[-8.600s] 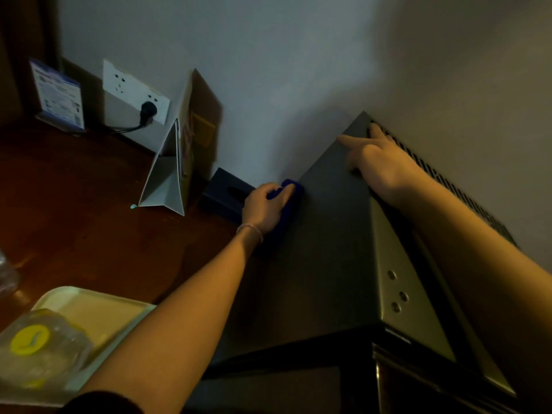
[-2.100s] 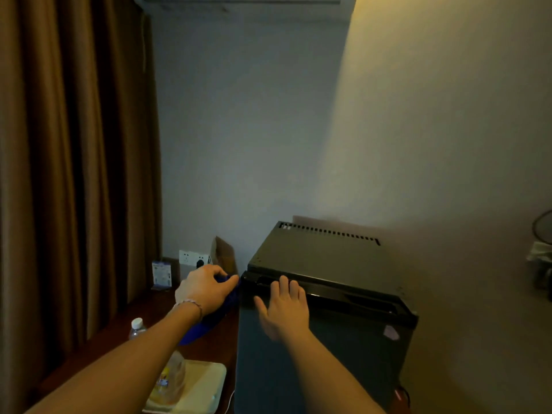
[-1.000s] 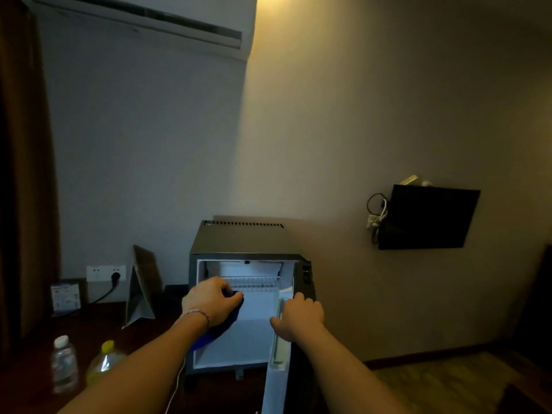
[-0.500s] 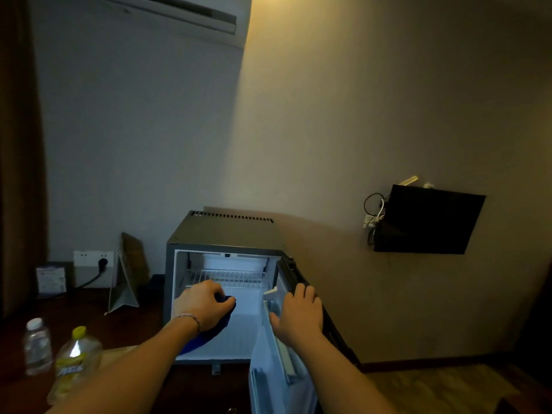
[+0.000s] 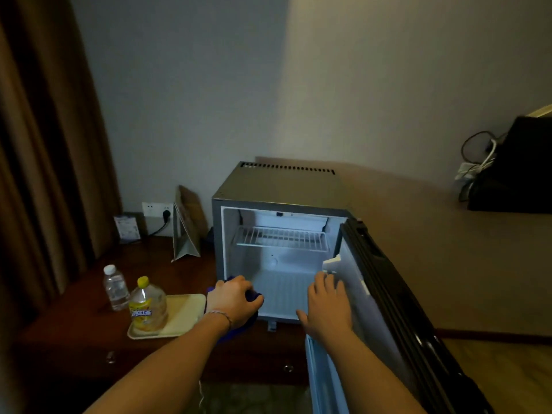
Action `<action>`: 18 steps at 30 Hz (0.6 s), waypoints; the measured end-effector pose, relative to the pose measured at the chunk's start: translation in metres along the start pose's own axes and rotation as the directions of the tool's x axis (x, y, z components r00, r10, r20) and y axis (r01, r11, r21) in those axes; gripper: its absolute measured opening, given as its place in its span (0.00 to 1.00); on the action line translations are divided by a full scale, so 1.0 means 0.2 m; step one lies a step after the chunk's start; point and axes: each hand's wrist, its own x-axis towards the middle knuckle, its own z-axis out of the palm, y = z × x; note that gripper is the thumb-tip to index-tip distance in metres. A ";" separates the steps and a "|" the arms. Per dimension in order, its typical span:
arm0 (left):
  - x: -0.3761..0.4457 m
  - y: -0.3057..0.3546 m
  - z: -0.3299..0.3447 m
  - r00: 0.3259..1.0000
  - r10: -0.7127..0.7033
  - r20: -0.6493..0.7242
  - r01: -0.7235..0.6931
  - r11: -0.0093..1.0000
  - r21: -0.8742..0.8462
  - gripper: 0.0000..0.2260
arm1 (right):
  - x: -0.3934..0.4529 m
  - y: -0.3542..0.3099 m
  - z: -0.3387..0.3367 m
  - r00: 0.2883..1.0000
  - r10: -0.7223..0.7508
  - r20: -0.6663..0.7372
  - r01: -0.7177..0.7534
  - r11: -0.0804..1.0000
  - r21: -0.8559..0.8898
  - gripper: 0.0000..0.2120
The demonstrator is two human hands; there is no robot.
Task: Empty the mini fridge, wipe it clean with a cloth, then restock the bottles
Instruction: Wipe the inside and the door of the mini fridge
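Note:
The grey mini fridge (image 5: pixel 280 186) stands on a dark wooden desk with its door (image 5: pixel 385 297) swung wide to the right. Its white inside holds only a wire shelf (image 5: pixel 280 238). My left hand (image 5: pixel 232 300) is closed on a blue cloth (image 5: pixel 254 295) at the lower left corner of the opening. My right hand (image 5: pixel 325 306) lies flat with fingers spread against the door's inner side. A clear water bottle (image 5: pixel 116 286) stands left of a yellow-capped drink bottle (image 5: pixel 147 307), which sits on a pale tray (image 5: pixel 179 315).
A folded paper bag (image 5: pixel 186 225), a wall socket with a plug (image 5: pixel 161 211) and a small card stand (image 5: pixel 127 228) sit at the desk's back. Brown curtains (image 5: pixel 38 144) hang at the left. A black wall-mounted screen with cables (image 5: pixel 513 168) is at the right.
The fridge door has swung from closed to wide open. My left hand with the cloth has dropped to the lower left of the opening; my right hand stays on the door.

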 end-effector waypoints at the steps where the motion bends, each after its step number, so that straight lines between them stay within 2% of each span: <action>1: 0.04 -0.03 0.02 1.000 0.005 0.001 -0.005 1.000 -0.003 0.15 | 0.04 -0.02 0.02 0.999 -0.019 -0.028 0.017 0.998 -0.060 0.36; 4: 0.17 -0.10 0.11 1.000 0.011 -0.003 -0.011 1.000 0.007 0.14 | 0.17 -0.12 0.08 0.994 -0.110 -0.030 0.104 0.984 -0.147 0.36; 8: 0.32 -0.17 0.24 0.999 0.037 0.014 -0.037 0.999 0.025 0.15 | 0.31 -0.25 0.25 0.998 -0.038 0.049 0.033 0.994 0.100 0.34; 10: 0.37 -0.20 0.32 0.998 0.048 0.029 -0.049 0.998 0.027 0.16 | 0.34 -0.26 0.42 0.998 -0.063 0.020 0.060 0.989 0.137 0.32; 14: 0.40 -0.23 0.43 0.995 0.025 0.092 -0.028 0.999 0.032 0.16 | 0.37 -0.21 0.67 0.996 -0.060 0.065 0.053 0.994 0.096 0.34; 18: 0.41 -0.21 0.46 0.996 -0.016 0.089 0.014 0.999 0.029 0.16 | 0.36 -0.19 0.61 0.980 -0.068 0.186 0.070 0.998 -0.005 0.35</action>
